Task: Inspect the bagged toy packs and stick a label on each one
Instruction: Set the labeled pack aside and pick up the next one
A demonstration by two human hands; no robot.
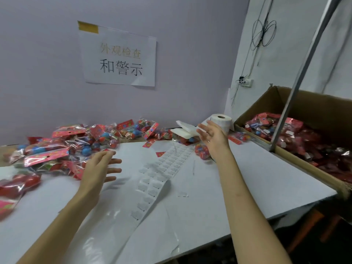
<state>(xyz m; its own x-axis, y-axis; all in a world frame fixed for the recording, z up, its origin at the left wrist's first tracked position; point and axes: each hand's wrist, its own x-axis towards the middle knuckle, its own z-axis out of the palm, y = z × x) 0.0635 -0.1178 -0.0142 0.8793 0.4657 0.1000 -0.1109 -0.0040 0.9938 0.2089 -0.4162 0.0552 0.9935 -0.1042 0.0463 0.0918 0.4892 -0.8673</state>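
Hands hover empty, fingers spread: left hand by toy packs, right hand near white roll.

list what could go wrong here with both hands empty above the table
The label strip lies loose between both forearms; the left hand or right hand could snag and crease it. The pile of packs crowds close to the strip, so reaching in may slide some onto the labels.
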